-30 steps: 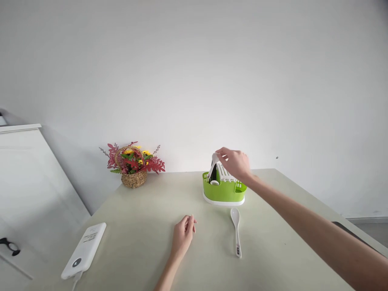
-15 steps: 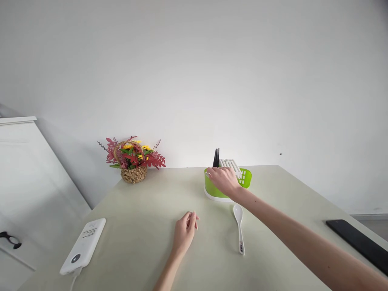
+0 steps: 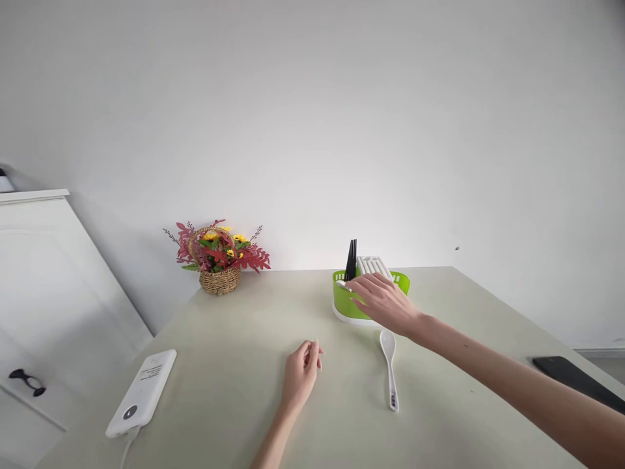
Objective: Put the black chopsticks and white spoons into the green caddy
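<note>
My right hand [image 3: 383, 301] hovers at the front of the green cutlery holder [image 3: 349, 308], fingers stretched out and apart. Just off its fingertips, a white piece that looks like a spoon end [image 3: 342, 284] leans at the holder's rim. Black chopsticks [image 3: 351, 259] stand upright in the left part of the holder, beside a white slotted insert [image 3: 374, 266]. My hand hides part of the holder's front and right side. On the table in front lies a white spoon [image 3: 389, 365], bowl away from me. My left hand [image 3: 303, 371] rests on the table, fingers curled, with nothing visible in it.
A wicker basket of artificial flowers [image 3: 220, 282] stands at the back left against the wall. A white power bank [image 3: 142, 393] with a cable lies at the left edge, a black phone [image 3: 576, 382] at the right. A white cabinet [image 3: 43, 260] stands left of the table.
My right hand has drawn back slightly to the right and towards me, its fingers opening away from the white piece, which stays at the holder. My left hand stays curled in place.
</note>
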Demonstrator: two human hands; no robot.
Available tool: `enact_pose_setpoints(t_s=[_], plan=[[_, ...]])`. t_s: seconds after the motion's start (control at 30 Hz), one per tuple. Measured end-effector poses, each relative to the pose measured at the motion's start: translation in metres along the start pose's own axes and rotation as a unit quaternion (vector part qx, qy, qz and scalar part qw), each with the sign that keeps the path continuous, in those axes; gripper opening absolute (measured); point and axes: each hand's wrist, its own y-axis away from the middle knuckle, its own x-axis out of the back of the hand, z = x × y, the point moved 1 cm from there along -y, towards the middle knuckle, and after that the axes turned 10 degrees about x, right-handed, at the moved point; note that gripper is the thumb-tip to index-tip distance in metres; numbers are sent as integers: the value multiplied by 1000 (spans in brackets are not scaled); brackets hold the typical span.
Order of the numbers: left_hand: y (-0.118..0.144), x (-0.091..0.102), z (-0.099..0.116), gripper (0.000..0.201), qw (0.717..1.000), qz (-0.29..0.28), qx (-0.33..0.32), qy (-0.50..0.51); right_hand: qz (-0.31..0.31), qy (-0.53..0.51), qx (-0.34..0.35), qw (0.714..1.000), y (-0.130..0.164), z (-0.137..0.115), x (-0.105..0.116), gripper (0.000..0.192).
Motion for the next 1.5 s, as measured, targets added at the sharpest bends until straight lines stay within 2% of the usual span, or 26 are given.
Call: enact_pose_setpoints(t_s=[0.1, 0.17, 0.23, 0.3, 0.4, 0.6, 0.83, 0.93, 1.03, 1.17, 1.23, 1.37, 1.5], plan=[[0, -1, 1, 47, 1000, -3, 2, 3, 16, -35, -6, 999, 35, 1, 4, 24], [0, -1, 2, 47, 1000, -5, 3, 3, -37, -70, -72, 994, 59, 2, 2, 26], [-1, -1, 3, 47, 1000, -7, 4, -1, -122, -126, -171, 970, 80, 2, -5, 24], [-1, 0, 4, 47, 1000, -8, 8, -4, -194, -179, -257, 930, 96, 0, -16, 23], [-1, 1, 5, 47, 1000, -11, 14, -6, -239, -211, -327, 890, 111, -3, -36, 30], [0, 1, 7, 47, 1000, -10, 14, -6, -246, -269, -377, 852, 111, -2, -70, 39], [1, 2, 9, 49, 1000, -5, 17, -9, -239, -350, -392, 817, 96, -8, -93, 11], [1, 2, 9, 49, 1000, -4, 20, -10, -228, -382, -387, 807, 87, -13, -94, 13], [1, 2, 7, 49, 1000, -4, 19, -9, -208, -415, -371, 805, 76, -17, -82, 18], [0, 2, 5, 50, 1000, -2, 7, -14, -145, -440, -338, 819, 54, -13, -47, 16], [-1, 1, 5, 51, 1000, 1, 0, -14, -106, -446, -319, 829, 40, -5, -24, 15], [-1, 0, 4, 53, 1000, 3, -2, -12, -37, -443, -297, 845, 7, 19, 22, 33], [-1, 0, 3, 54, 1000, -1, 0, -16, 68, -358, -317, 876, -23, 43, 61, 34]])
